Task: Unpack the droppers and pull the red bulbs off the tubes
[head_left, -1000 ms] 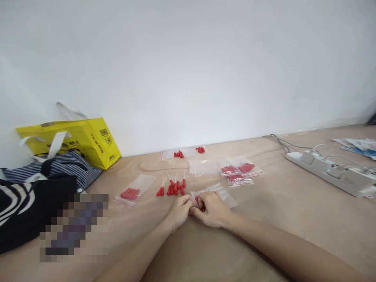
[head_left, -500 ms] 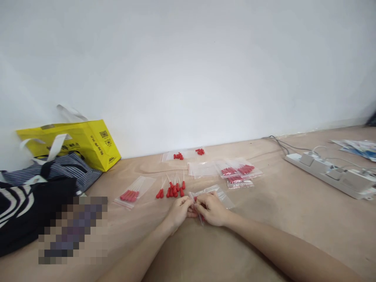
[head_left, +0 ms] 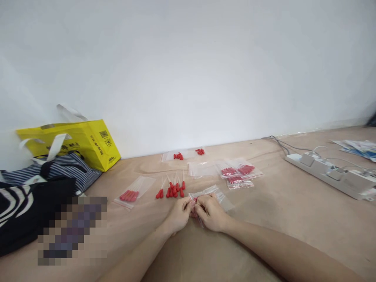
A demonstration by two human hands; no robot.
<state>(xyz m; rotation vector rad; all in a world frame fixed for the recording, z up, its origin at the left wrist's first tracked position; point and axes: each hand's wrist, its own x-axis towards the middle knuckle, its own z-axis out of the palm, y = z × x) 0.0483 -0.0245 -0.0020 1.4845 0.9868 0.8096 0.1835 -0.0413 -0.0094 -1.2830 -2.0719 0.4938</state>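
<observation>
Close together at the table's front middle, my left hand (head_left: 179,213) and my right hand (head_left: 212,211) are both closed on a clear zip bag (head_left: 221,197). Their fingertips pinch its near opening edge, and a little red shows between them; what lies under the fingers is hidden. Just beyond my left hand lies a loose group of droppers (head_left: 175,188) with red rubber bulbs and thin clear stems. To the left, a filled zip bag (head_left: 138,192) holds several droppers side by side.
Behind my hands lie a flat zip bag (head_left: 202,169), filled bags of droppers (head_left: 237,171) and loose red bulbs (head_left: 178,156). A power strip (head_left: 329,174) with chargers is at right, near printed packets (head_left: 358,149). A yellow bag (head_left: 96,145) and dark clothing (head_left: 35,211) are at left.
My left hand has shifted slightly, its thumb now pressed against the bag's edge beside my right fingers. Both hands remain on the zip bag, and the other things lie where they were.
</observation>
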